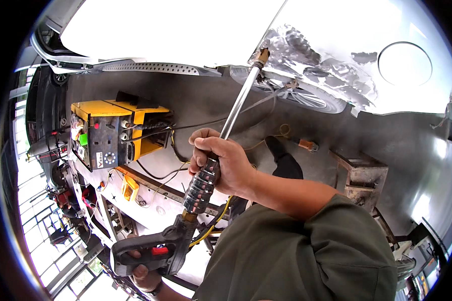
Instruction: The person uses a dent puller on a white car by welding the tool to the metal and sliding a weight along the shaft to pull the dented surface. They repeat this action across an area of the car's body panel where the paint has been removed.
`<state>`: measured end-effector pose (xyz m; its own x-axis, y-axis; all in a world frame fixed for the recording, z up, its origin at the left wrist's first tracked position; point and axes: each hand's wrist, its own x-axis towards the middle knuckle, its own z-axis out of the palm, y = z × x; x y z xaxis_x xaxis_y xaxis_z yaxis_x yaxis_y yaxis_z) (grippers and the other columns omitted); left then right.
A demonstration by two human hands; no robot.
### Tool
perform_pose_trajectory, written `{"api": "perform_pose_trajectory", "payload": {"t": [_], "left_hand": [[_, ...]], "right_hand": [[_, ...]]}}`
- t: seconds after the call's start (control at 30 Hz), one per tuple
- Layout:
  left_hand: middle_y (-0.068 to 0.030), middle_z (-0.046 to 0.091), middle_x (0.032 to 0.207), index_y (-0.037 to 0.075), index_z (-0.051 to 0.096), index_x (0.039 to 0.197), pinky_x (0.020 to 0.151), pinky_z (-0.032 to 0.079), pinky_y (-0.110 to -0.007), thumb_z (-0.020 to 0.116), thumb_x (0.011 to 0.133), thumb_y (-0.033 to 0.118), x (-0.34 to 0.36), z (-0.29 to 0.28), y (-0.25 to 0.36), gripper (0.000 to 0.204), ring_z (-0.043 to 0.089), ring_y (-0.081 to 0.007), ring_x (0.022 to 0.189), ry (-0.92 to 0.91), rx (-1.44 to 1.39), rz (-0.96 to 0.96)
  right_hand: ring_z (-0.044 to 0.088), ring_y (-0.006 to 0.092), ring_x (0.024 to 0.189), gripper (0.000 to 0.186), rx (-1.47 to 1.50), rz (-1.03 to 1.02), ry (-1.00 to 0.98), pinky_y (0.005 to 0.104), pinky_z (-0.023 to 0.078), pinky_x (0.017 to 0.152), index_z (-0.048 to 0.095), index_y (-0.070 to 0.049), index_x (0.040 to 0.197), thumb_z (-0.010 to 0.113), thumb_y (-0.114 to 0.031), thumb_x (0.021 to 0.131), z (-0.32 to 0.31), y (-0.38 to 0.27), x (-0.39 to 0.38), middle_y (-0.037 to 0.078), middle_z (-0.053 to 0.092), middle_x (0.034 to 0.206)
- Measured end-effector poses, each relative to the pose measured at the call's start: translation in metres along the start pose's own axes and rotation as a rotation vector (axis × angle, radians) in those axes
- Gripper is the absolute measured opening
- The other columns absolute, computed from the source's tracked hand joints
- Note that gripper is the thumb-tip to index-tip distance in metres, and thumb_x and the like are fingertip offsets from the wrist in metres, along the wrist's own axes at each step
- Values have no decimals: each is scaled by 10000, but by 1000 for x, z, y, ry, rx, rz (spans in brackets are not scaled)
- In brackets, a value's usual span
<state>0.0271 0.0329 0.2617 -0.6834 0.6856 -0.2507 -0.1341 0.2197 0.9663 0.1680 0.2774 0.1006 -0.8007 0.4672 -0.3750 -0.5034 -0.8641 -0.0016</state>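
Note:
My right hand [221,165] is wrapped round the upper part of a long tool, at the top of its ribbed dark cylinder [200,190]. My left hand [144,276] grips the tool's black pistol handle [140,256], which has a red trigger. A shiny steel rod [238,105] runs up from my right hand to a brass-coloured end fitting [261,57] at a white car panel [412,30]. That panel has grey, uneven, dull patches [336,75] and a round fuel flap. Whether the tip touches the metal is unclear.
A yellow-and-black machine [110,135] with cables stands left, near a white bench [155,210] holding a yellow meter [129,188]. A car wheel [309,98] is below the panel. A metal stand [361,175] is at right, a dark car [40,115] at far left.

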Motion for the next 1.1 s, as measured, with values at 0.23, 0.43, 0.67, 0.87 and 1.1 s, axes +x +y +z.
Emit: {"api": "perform_pose_trajectory", "payload": {"t": [0.23,0.43,0.67,0.87,1.1], "left_hand": [[-100,539,1158,98,568,1020,941,571,-446,894,722,263,2,-1,-3,472,615,-284,1116,-65,-84,-8],[-100,564,1107,88,572,1037,955,558,-460,886,734,244,0,6,-2,464,631,-288,1069,-30,-74,2],[-88,545,1098,111,582,1002,920,540,-449,892,743,299,1,-5,-7,446,635,-273,1012,-131,-105,-18],[-86,545,1148,118,584,981,1093,470,-542,921,688,344,5,10,-8,500,648,-303,1091,-103,36,52],[-136,578,1352,99,597,1090,1081,465,-559,887,695,288,-3,-7,-8,525,583,-386,1259,-94,18,31]], "right_hand": [[580,191,691,176,-21,-2,-34,388,481,771,542,-80,1112,544,-183,970,3,-11,3,12,554,694],[588,198,694,192,-15,-8,-37,406,483,778,541,-86,1122,551,-188,960,0,-10,3,15,556,699],[593,208,700,206,-9,-10,-19,411,480,792,537,-91,1138,549,-177,951,3,-12,0,16,559,699],[611,199,635,394,-121,-133,2,383,555,691,530,28,1298,555,-175,962,-13,-73,26,38,577,687],[584,180,580,314,-74,-328,80,385,533,661,528,10,1216,574,-165,959,-10,-66,34,8,553,651]]}}
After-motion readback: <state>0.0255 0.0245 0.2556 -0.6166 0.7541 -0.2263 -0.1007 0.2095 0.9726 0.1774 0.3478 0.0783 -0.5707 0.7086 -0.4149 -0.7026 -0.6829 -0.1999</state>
